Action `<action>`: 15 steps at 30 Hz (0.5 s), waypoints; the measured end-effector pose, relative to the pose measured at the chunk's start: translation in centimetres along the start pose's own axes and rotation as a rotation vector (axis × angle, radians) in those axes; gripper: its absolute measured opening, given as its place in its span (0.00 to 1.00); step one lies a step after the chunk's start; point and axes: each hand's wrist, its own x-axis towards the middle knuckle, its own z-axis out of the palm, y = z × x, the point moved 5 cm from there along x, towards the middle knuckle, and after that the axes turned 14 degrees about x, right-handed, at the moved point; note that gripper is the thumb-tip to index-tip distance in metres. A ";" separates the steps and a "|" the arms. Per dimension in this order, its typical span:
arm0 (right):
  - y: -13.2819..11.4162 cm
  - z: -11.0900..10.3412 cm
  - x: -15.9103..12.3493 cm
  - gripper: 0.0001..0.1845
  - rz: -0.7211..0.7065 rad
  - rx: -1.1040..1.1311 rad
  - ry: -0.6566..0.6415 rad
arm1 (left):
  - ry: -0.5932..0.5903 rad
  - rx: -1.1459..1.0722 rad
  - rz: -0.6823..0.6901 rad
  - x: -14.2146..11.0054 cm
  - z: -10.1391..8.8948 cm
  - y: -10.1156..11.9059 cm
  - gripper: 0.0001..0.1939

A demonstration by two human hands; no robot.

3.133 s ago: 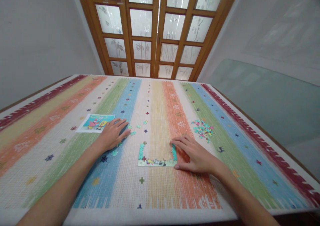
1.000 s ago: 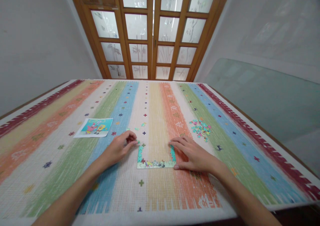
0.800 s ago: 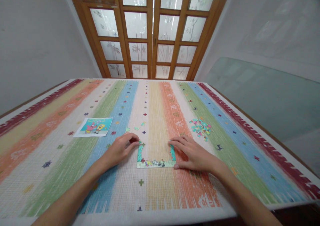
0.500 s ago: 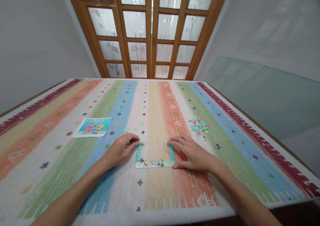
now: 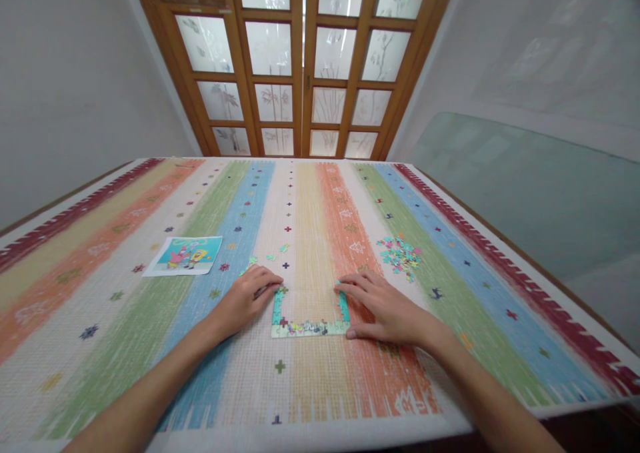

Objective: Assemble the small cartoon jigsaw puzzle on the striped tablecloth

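Observation:
A partly joined jigsaw puzzle [image 5: 310, 329] lies in front of me: a bottom row with a teal column rising at each side. My left hand [image 5: 250, 299] is at the top of the left column, fingers curled and closed on a small teal puzzle piece [image 5: 279, 294], mostly covered by the fingertips. My right hand [image 5: 383, 309] rests over the right column [image 5: 343, 305], with fingers stretched out and the thumb apart by the bottom right corner. It steadies the edge without gripping anything.
A heap of loose jigsaw pieces [image 5: 401, 256] lies beyond my right hand. A few loose pieces [image 5: 271, 257] sit past my left hand. A printed cartoon picture [image 5: 185, 255] lies to the left. A striped tablecloth [image 5: 310, 226] covers the table.
My left hand has left the loose pieces beside the picture and come right to the left column, pinching a piece there. Its fingers now press lower and flatter. My right hand stays put.

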 end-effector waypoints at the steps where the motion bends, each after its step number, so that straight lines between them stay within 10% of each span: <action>1: 0.0 0.0 0.0 0.39 0.003 0.001 -0.003 | 0.008 0.008 0.013 0.0 0.1 0.0 0.09; 15: 0.1 0.0 0.0 0.42 0.017 0.029 -0.011 | 0.003 0.066 0.050 -0.1 0.5 0.3 0.11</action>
